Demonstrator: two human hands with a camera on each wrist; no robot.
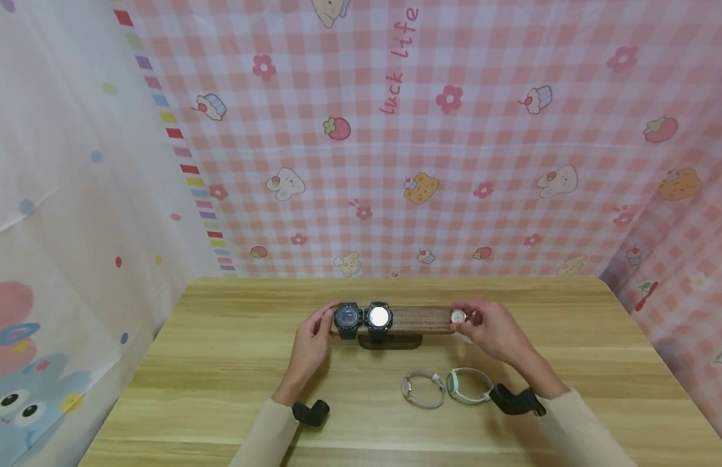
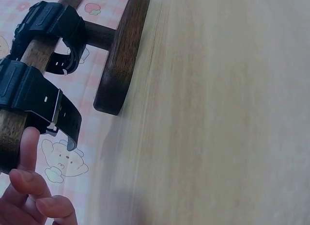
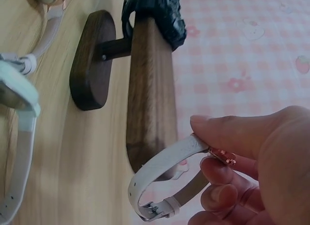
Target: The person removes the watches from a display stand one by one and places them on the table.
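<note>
A dark wooden watch stand (image 1: 421, 319) stands upright on the table, its crossbar level. Two black watches, one with a dark face (image 1: 348, 316) and one with a bright face (image 1: 379, 316), circle the bar's left half. My left hand (image 1: 311, 340) grips the bar's left end, a fingertip beside the outer black strap in the left wrist view. At the other end, my right hand (image 1: 497, 329) pinches a small watch with a buckled white strap (image 3: 167, 159) by its case. That strap loop overlaps the bar's end; whether the end is inside it I cannot tell.
In front of the stand, a watch with a pale pinkish strap (image 1: 426, 405) and a mint-green watch (image 1: 452, 384) lie on the wooden table (image 1: 220, 389). A black wrist camera (image 1: 515, 399) on my right arm is close to the mint-green one. A checked cloth (image 1: 361, 162) hangs behind.
</note>
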